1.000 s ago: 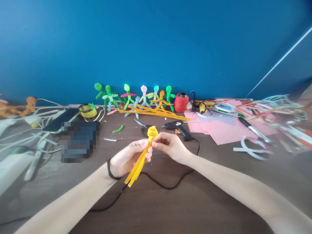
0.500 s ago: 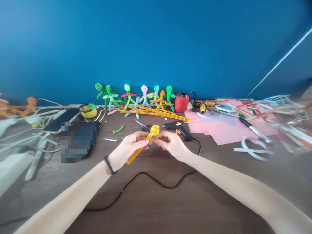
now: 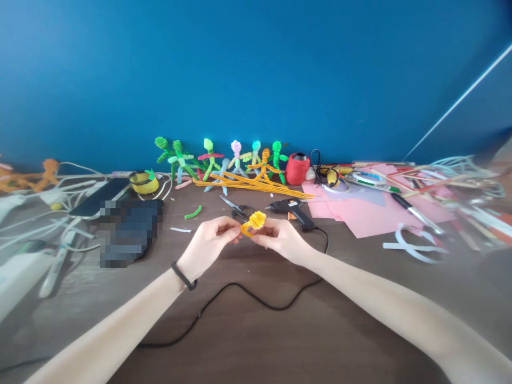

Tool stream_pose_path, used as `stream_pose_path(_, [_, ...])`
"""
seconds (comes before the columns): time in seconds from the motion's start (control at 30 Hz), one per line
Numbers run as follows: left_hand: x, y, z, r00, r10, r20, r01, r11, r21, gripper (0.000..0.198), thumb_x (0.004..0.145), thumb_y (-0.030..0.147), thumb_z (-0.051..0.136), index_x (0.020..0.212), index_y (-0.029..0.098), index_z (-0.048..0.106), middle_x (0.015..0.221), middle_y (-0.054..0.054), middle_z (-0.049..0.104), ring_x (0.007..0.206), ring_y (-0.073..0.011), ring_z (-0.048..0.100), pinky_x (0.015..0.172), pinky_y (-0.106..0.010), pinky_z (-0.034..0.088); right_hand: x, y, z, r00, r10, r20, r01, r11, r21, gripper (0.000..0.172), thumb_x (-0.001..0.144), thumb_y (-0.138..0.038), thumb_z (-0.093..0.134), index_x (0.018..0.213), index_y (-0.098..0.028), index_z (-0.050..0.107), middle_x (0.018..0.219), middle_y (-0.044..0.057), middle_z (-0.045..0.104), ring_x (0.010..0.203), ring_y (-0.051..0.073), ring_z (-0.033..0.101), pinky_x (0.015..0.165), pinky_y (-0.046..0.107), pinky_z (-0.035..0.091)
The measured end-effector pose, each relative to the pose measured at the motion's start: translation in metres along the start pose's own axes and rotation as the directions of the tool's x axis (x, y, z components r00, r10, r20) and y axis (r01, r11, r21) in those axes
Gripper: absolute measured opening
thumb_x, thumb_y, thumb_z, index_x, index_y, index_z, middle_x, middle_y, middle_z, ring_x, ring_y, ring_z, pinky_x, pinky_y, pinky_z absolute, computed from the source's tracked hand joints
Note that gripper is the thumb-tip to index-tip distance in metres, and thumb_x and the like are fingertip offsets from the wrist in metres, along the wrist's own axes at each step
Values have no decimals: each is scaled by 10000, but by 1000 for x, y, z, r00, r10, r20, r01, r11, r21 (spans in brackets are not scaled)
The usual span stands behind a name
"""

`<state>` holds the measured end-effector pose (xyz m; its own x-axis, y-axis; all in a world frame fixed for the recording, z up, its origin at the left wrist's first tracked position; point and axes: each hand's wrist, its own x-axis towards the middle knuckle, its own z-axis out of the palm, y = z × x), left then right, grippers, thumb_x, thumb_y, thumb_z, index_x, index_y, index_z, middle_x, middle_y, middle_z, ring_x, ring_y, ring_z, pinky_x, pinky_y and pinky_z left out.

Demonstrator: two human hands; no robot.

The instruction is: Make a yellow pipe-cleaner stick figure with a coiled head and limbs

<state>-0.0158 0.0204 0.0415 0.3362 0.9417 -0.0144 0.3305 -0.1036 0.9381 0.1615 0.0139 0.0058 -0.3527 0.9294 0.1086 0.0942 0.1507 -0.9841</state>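
Observation:
Both of my hands meet at the centre of the brown table, pinching a yellow pipe-cleaner piece with a coiled head. My left hand grips its stems, which are mostly hidden behind the fingers. My right hand pinches just below the coil, which tilts to the right. A black band sits on my left wrist.
Scissors and a black glue gun with its cable lie just behind my hands. Pipe-cleaner figures, loose yellow stems and red thread line the blue wall. Pink paper and tools lie right; cables and a phone lie left.
The yellow piece has tipped from upright to nearly level, its stems now hidden in my left hand. Both hands moved slightly away from me.

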Motion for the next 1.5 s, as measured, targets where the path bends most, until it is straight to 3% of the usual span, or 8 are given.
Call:
stream_pose_path(0.17, [-2, 9, -3, 997, 15, 81, -20, 998, 67, 152, 729, 281, 534, 680, 154, 602, 628, -15, 619, 564, -113, 542, 575, -211, 423, 2, -2, -3, 999, -18, 30, 20, 996, -82, 155, 698, -270, 601, 750, -125, 608, 631, -16, 542, 516, 69, 415, 484, 210, 339])
stream_pose_path(0.3, [-4, 13, -5, 987, 21, 157, -53, 978, 201, 169, 741, 280, 493, 682, 154, 589, 625, -8, 618, 567, -118, 551, 580, -217, 423, 5, -1, -12, 995, -64, 77, 86, 942, -326, 30, 668, -116, 581, 681, -110, 608, 627, -3, 554, 559, 85, 458, 534, 216, 356])
stream_pose_path(0.37, [-5, 14, -4, 979, 8, 205, -66, 959, 274, 175, 746, 273, 469, 679, 159, 585, 630, -1, 622, 574, -118, 556, 582, -213, 421, 6, -1, -15, 991, -67, 116, 110, 902, -419, 101, 670, -65, 541, 695, -113, 627, 661, 9, 578, 597, 95, 491, 565, 217, 368])
stream_pose_path(0.67, [-12, 13, 6, 955, -3, 295, -144, 868, 475, 206, 758, 253, 415, 647, 188, 575, 624, 21, 623, 589, -118, 560, 591, -203, 387, 3, -18, -17, 987, -67, 147, 127, 883, -452, 119, 731, -236, 590, 673, -142, 634, 701, 3, 572, 658, 97, 525, 608, 209, 383])
stream_pose_path(1.13, [-9, 0, 8, 987, -10, 159, -72, 863, 500, 221, 760, 302, 403, 664, 183, 563, 632, 0, 629, 575, -137, 559, 553, -226, 384, -8, -30, -4, 948, -301, 104, 300, 739, -603, 163, 754, -252, 587, 632, -145, 607, 619, -10, 529, 595, 82, 486, 546, 201, 348])
stream_pose_path(1.33, [-7, 1, 6, 998, -11, 58, -12, 921, 389, 217, 740, 316, 431, 610, 176, 532, 588, 12, 607, 534, -120, 554, 553, -225, 397, -14, -25, 2, 885, -436, 164, 420, 593, -688, 158, 810, -231, 506, 748, -157, 633, 701, 26, 577, 643, 104, 521, 588, 212, 393])
stream_pose_path(1.5, [-3, 0, 2, 1000, -31, 3, 29, 975, 221, 226, 724, 358, 468, 645, 161, 544, 582, 7, 586, 514, -109, 520, 508, -218, 395, -13, -16, 5, 865, -472, 169, 448, 578, -682, 179, 830, -204, 459, 821, -160, 633, 799, 52, 613, 751, 135, 551, 666, 239, 436])
